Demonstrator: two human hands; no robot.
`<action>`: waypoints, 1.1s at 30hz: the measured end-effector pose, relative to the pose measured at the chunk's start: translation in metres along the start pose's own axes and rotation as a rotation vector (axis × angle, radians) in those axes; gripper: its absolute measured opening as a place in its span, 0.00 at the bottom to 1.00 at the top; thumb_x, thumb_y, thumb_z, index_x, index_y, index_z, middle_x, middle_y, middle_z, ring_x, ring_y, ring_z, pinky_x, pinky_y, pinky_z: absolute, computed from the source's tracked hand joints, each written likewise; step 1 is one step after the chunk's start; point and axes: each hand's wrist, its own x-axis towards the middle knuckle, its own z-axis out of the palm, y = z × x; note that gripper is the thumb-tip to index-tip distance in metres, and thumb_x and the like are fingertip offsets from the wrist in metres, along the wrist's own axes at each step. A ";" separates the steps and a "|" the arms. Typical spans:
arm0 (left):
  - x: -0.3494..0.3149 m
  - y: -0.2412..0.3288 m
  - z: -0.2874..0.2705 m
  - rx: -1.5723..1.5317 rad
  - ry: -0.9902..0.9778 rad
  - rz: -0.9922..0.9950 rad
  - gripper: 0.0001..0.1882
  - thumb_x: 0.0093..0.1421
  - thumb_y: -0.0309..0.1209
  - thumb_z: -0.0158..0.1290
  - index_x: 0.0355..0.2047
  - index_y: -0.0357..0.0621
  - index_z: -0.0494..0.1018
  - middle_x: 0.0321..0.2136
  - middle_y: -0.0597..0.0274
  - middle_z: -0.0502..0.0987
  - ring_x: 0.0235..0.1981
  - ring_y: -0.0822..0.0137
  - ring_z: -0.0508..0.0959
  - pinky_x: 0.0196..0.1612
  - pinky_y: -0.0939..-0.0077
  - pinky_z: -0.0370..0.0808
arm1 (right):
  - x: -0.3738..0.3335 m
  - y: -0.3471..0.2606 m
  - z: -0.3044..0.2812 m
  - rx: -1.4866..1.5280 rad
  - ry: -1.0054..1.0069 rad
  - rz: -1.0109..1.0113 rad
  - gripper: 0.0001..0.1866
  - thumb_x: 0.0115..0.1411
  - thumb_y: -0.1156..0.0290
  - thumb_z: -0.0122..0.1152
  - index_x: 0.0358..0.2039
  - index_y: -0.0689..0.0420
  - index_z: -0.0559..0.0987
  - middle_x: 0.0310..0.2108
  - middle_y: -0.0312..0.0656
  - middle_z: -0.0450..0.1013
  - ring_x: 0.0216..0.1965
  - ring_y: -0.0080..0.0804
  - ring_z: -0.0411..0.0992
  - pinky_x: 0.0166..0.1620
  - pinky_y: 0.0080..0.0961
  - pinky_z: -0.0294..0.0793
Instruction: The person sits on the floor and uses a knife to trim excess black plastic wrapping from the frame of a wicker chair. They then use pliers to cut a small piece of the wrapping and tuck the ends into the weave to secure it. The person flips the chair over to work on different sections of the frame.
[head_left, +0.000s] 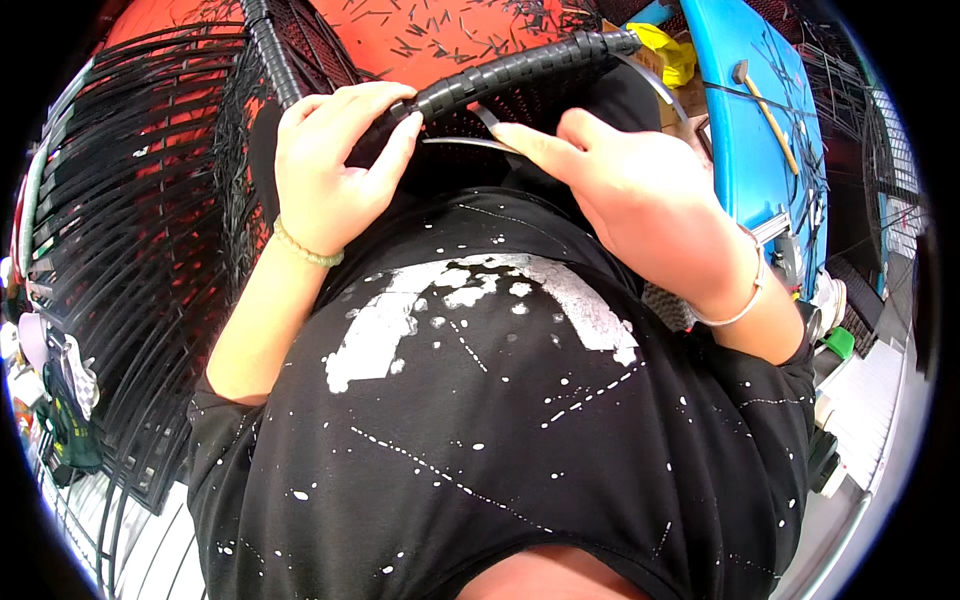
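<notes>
A bar [520, 72] closely wrapped in black flat strip runs across the top middle, above dark woven mesh. My left hand [335, 165] is closed around its left part, with thumb and fingertips pressed at the wrapping. My right hand [645, 190] is below and right of the bar, index finger stretched toward it, other fingers curled. At that fingertip, a shiny dark flat strip [465, 142] is pinched; one length points toward my left hand, and a short piece rises to the bar. A curved grey strip [650, 80] hangs near the bar's right end.
Many long black strips [120, 220] hang bunched at the left. Short black scraps lie over a red surface [420, 40] ahead. On the right, a hammer [770, 120] with a wooden handle rests on a blue panel [725, 60], beside a yellow bag [672, 55].
</notes>
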 end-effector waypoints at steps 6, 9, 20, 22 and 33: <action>0.002 0.003 0.002 -0.060 -0.002 0.010 0.13 0.55 0.28 0.66 0.41 0.47 0.83 0.37 0.65 0.84 0.38 0.66 0.83 0.43 0.73 0.73 | -0.008 0.006 0.005 0.205 0.036 0.011 0.23 0.58 0.76 0.62 0.56 0.53 0.78 0.30 0.42 0.72 0.26 0.42 0.74 0.31 0.34 0.75; -0.002 -0.003 -0.005 -0.104 -0.029 -0.016 0.13 0.54 0.26 0.65 0.41 0.45 0.83 0.38 0.62 0.83 0.38 0.63 0.83 0.44 0.72 0.75 | -0.007 0.009 0.010 0.418 0.094 0.034 0.24 0.57 0.76 0.65 0.56 0.55 0.77 0.31 0.43 0.74 0.27 0.46 0.75 0.34 0.37 0.75; -0.008 -0.015 -0.014 -0.257 -0.075 -0.022 0.14 0.55 0.24 0.63 0.43 0.43 0.83 0.41 0.58 0.82 0.42 0.60 0.82 0.48 0.70 0.76 | -0.049 0.000 0.032 1.547 -0.343 0.303 0.35 0.70 0.76 0.57 0.74 0.61 0.56 0.50 0.38 0.71 0.47 0.20 0.67 0.51 0.19 0.68; -0.007 -0.016 -0.014 -0.258 -0.077 -0.011 0.13 0.56 0.25 0.62 0.43 0.43 0.83 0.42 0.58 0.83 0.43 0.60 0.82 0.48 0.70 0.76 | -0.060 0.002 0.032 1.633 -0.342 0.462 0.32 0.70 0.77 0.54 0.73 0.61 0.59 0.51 0.38 0.71 0.47 0.22 0.68 0.53 0.20 0.69; -0.009 -0.018 -0.013 -0.186 -0.059 0.034 0.13 0.57 0.26 0.62 0.44 0.45 0.83 0.42 0.60 0.84 0.44 0.60 0.83 0.50 0.68 0.75 | -0.043 -0.011 0.025 1.845 0.394 0.752 0.30 0.69 0.63 0.56 0.66 0.68 0.65 0.48 0.37 0.66 0.31 0.18 0.59 0.35 0.19 0.62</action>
